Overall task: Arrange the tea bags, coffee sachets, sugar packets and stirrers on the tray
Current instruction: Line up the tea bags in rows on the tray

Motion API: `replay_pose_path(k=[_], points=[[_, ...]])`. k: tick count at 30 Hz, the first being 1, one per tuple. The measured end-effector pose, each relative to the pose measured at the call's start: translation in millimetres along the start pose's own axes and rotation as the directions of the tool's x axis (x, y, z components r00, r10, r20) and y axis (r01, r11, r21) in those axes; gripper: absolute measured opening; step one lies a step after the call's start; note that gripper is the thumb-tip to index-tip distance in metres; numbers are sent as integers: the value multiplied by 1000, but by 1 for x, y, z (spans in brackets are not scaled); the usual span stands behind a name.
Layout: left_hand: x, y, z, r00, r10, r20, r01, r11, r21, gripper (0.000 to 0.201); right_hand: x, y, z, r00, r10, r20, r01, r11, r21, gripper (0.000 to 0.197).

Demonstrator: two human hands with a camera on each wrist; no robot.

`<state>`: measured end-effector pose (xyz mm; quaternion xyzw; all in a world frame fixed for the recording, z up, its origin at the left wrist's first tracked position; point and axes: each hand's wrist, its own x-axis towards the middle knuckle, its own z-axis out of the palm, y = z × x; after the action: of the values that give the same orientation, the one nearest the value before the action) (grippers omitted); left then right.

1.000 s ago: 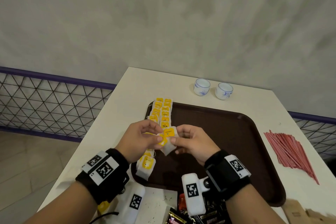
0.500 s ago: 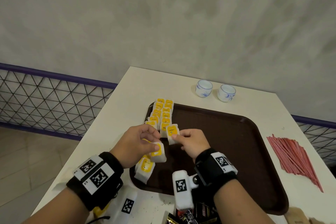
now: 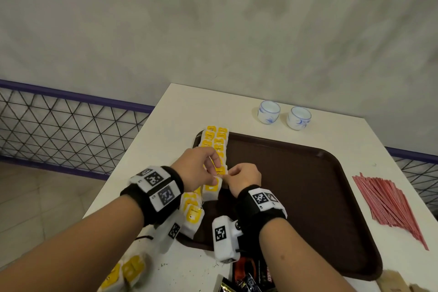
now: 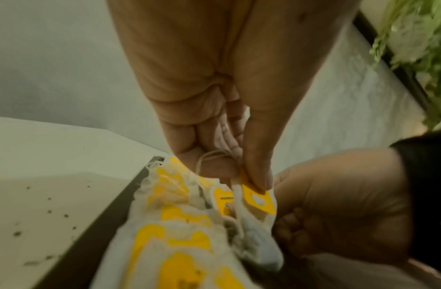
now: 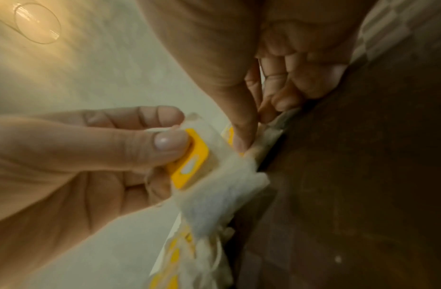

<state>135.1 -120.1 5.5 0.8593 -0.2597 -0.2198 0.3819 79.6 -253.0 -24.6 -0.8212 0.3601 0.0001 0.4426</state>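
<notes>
Two columns of tea bags (image 3: 216, 143) with yellow tags run down the left edge of the brown tray (image 3: 296, 187), and the pair now being placed sits at the near end of those columns. The left hand (image 3: 198, 169) pinches one tea bag (image 4: 256, 197) by its yellow tag between thumb and fingers, a loop of string caught under them. The right hand (image 3: 244, 176), just beside it, has thumb and forefinger closed on the edge of a neighbouring tea bag (image 5: 268, 127) down at the tray surface. More tea bags lie loosely at the tray's near left corner and on the tabletop (image 3: 180, 116) by the left forearm. Dark sachets (image 3: 248, 278) wait off the tray at the near edge, red stirrers (image 3: 388, 204) lie fanned to the right of the tray, and two small cups (image 3: 283, 115) stand beyond it. The likely trouble is the strings: lifting either hand away could drag a snagged bag out of line. The soft bags could also slump over one another, and the far end of the row already crowds the tray rim.
</notes>
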Motion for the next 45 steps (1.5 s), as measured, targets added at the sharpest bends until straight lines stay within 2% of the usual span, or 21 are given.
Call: replay_pose_path(k=[8, 12, 17, 19, 22, 29, 32, 34, 36, 38, 40, 42, 43, 45], points=[[23, 1, 11, 1000, 30, 0, -29, 988, 152, 29, 3, 6, -1, 1000, -23, -11, 24, 996, 83, 10], [33, 1, 13, 999, 43, -22, -36, 965, 261, 29, 4, 16, -2, 999, -30, -11, 31, 993, 115, 19], [38, 0, 14, 994, 55, -92, -31, 968, 249, 25, -5, 17, -3, 992, -68, 102, 62, 996, 63, 21], [37, -2, 12, 988, 75, -133, -43, 972, 230, 17, -8, 15, -1, 991, -74, 115, 69, 996, 53, 25], [32, -6, 2, 979, 84, -185, -43, 976, 213, 16, -8, 12, 2, 992, -73, 105, 66, 996, 63, 28], [-7, -11, -39, 972, 87, -217, -56, 988, 147, 8, -13, 9, 5, 993, -83, 83, 78, 995, 62, 26], [-50, -24, -61, 975, 71, -212, -37, 987, 159, 8, -17, 10, -2, 991, -125, 46, 125, 992, 3, 22], [-88, -36, -74, 975, 65, -214, -31, 987, 160, 10, -29, 5, -11, 979, -203, 33, 204, 978, -42, 24], [-128, -44, -78, 979, 41, -201, 3, 977, 215, 14, -50, -4, -17, 952, -292, 89, 302, 945, -123, 21], [-167, -60, -78, 983, -25, -181, 85, 939, 334, 23, -78, -15, -12, 892, -377, 250, 425, 888, -178, 23], [-195, -77, -71, 989, -117, -87, 144, 886, 442, 37, -108, -21, 2, 776, -433, 459, 565, 800, -200, 33], [-212, -91, -59, 978, -205, 46, 156, 854, 497, 53, -132, -23, 23, 648, -452, 613, 679, 708, -196, 45], [-218, -98, -52, 972, -223, 78, 153, 845, 512, 59, -140, -23, 34, 599, -455, 659, 719, 667, -194, 51], [-223, -105, -39, 976, -200, 91, 134, 869, 477, 64, -153, -22, 56, 541, -451, 710, 773, 599, -208, 59]])
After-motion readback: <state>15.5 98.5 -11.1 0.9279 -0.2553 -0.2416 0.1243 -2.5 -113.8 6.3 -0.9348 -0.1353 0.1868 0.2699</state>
